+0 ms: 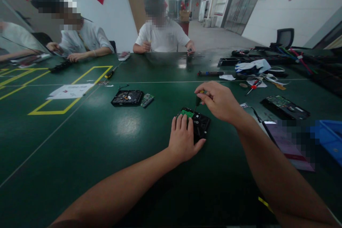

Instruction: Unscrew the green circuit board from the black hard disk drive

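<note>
A black hard drive (201,125) with a green circuit board (187,113) on top lies on the table in front of me. My left hand (183,137) grips it from the near left, fingers stretched across its upper face and thumb along its near edge. Above the drive's far edge, my right hand (217,101) is closed around a screwdriver (198,100) with a dark handle. The screwdriver stands nearly upright, and its shaft reaches down to the edge of the board. Its tip is too small to make out.
Left of centre sit an opened hard drive (127,97) and a loose circuit board (147,100). Another drive (285,107), a red screwdriver (253,86), gloves (252,67) and a blue bin (330,139) are at right. Across the green table (128,171) several people sit.
</note>
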A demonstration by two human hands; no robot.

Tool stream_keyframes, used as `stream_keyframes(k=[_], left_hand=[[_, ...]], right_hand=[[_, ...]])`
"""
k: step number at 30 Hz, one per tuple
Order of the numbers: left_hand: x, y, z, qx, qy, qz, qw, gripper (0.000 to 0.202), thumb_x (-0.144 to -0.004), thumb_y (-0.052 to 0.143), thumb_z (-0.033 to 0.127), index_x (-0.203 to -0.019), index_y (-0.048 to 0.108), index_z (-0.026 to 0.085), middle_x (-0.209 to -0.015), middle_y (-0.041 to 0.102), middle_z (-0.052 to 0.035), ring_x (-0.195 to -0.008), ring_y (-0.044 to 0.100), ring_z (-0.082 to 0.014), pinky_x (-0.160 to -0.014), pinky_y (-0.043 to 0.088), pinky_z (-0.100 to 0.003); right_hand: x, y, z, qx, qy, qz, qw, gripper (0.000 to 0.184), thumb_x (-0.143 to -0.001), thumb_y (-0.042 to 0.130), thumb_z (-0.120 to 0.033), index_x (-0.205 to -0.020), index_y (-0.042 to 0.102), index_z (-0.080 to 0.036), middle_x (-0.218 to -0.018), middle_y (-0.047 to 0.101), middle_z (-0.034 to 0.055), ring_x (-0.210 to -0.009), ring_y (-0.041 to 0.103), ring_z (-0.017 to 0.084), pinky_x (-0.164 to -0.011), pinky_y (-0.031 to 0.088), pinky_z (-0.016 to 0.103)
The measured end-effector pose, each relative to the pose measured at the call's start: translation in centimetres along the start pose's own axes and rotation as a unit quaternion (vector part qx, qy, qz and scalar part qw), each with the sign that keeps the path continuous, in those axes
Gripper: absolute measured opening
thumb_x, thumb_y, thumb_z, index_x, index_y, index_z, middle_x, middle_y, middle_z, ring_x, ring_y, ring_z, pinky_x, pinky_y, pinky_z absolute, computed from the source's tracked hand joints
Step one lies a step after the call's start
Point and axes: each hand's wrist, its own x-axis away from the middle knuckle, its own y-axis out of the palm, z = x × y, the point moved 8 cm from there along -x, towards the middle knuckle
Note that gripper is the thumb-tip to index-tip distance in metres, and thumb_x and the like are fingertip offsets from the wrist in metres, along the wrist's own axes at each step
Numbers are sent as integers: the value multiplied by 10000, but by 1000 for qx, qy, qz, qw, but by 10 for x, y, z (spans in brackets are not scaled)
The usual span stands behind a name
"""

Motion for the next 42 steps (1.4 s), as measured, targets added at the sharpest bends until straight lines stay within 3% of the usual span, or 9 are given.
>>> stream_keyframes(k=[6,14,18,23,30,33,37,42], left_hand=[[0,-1,1,4,2,-5,1000,896,-943,493,725,-1534,463,52,-1612,427,-269,-1535,330,-455,-1288,197,-630],[0,-2,1,3,3,0,1000,891,-936,506,726,-1521,474,55,-1598,440,-268,-1528,342,-451,-1283,208,-630],[0,0,0,2,1,1,1000,888,-934,508,730,-1522,473,66,-1605,435,-260,-1533,338,-448,-1283,209,-628],[1,1,-1,4,1,4,1000,886,-933,508,732,-1525,471,74,-1610,433,-254,-1535,334,-449,-1290,190,-632],[0,0,0,0,0,-2,1000,898,-938,502,728,-1526,469,48,-1602,431,-269,-1531,334,-457,-1288,198,-631],[1,0,0,5,2,-3,1000,905,-939,501,732,-1528,469,46,-1600,432,-270,-1529,337,-461,-1292,191,-627],[1,0,-1,7,1,-3,1000,902,-936,513,725,-1538,454,55,-1610,421,-268,-1530,335,-461,-1289,192,-635],[0,0,-1,8,1,-3,1000,898,-936,507,733,-1540,451,71,-1614,421,-255,-1535,331,-454,-1293,189,-627]], right_hand=[[0,2,3,-8,10,-7,1000,294,-963,544,-175,-1205,701,-231,-1122,761,84,-891,689,249,-830,502,402],[0,-2,0,48,16,6,999,129,-965,653,-332,-994,668,-207,-1020,742,100,-845,662,250,-783,483,391],[0,-3,1,73,14,11,997,115,-963,628,-270,-1034,685,-199,-1046,737,126,-945,667,293,-867,489,431],[0,-2,0,60,0,9,998,248,-951,551,-177,-1138,713,-193,-1164,744,135,-1087,666,313,-996,478,471],[0,-1,0,30,6,4,1000,205,-983,584,-261,-1095,748,-210,-1101,735,113,-950,682,272,-891,523,437],[-1,-1,-2,25,-14,-5,1000,188,-990,582,-246,-1062,754,-221,-1073,761,94,-990,692,278,-928,514,442],[0,-2,-2,27,-13,3,1000,265,-972,574,-202,-1169,750,-232,-1185,773,92,-1068,701,291,-964,501,453],[0,-3,2,55,12,7,998,203,-970,613,-246,-1124,736,-204,-1039,775,95,-887,692,268,-833,494,415]])
